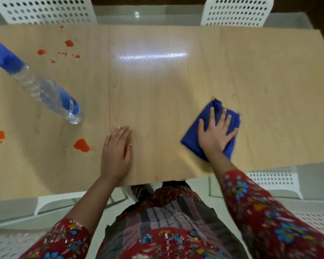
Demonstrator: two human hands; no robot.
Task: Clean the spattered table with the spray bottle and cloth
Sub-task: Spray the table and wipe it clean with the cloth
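Observation:
A light wooden table (pixel 157 86) carries orange-red spatters: a cluster at the far left (pixel 69 43), a large blot (pixel 81 145) near the front edge and a smaller one (pixel 0 135) at the left border. A clear spray bottle (pixel 45 90) with a blue head and blue label stands on the left part of the table. My right hand (pixel 214 133) presses flat with spread fingers on a folded blue cloth (pixel 230 126) at the right. My left hand (pixel 117 148) rests flat on the bare wood near the front edge, just right of the large blot.
Two white perforated chairs (pixel 238 10) stand beyond the far edge of the table, the other chair (pixel 45 10) at the far left. More white perforated seats (pixel 273 180) show beside me below the front edge. A bright light reflection lies across the table's middle.

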